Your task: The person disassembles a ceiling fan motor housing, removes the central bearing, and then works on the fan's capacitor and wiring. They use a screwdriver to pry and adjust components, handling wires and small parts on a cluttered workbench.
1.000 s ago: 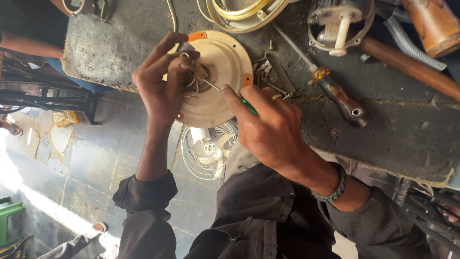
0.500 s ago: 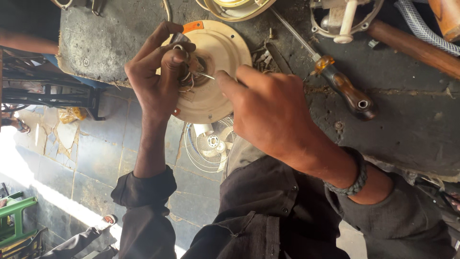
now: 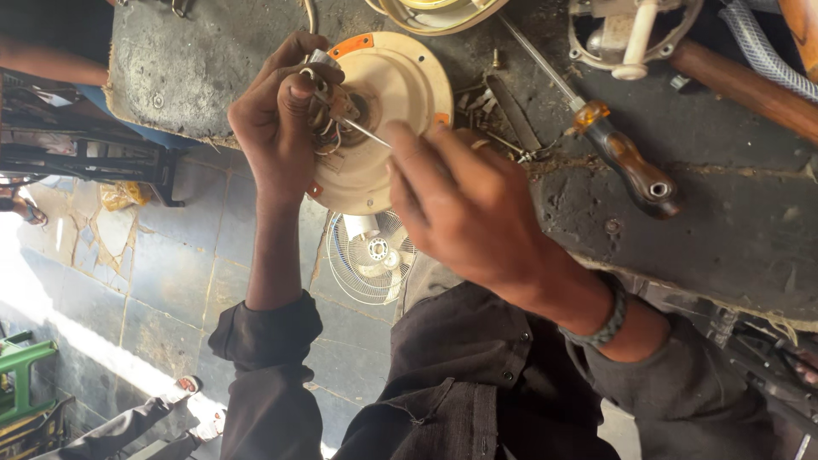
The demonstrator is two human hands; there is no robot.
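A cream round fan motor housing with orange tabs lies at the edge of a dark, worn workbench. My left hand pinches a small bundle of wires and a connector at the housing's centre. My right hand grips a thin metal tool. The tool's shaft points left and its tip touches the wire bundle. Its handle is hidden inside my fist.
A screwdriver with an orange-brown handle lies on the bench to the right, among loose screws. A wooden handle, a white part and a hose sit at the far edge. Below are a fan guard, tiled floor, a green stool and another person's sandalled feet.
My right hand has turned over and slid left across the housing, hiding the tool's green handle. My left hand stays on the wires. The camera has shifted slightly.
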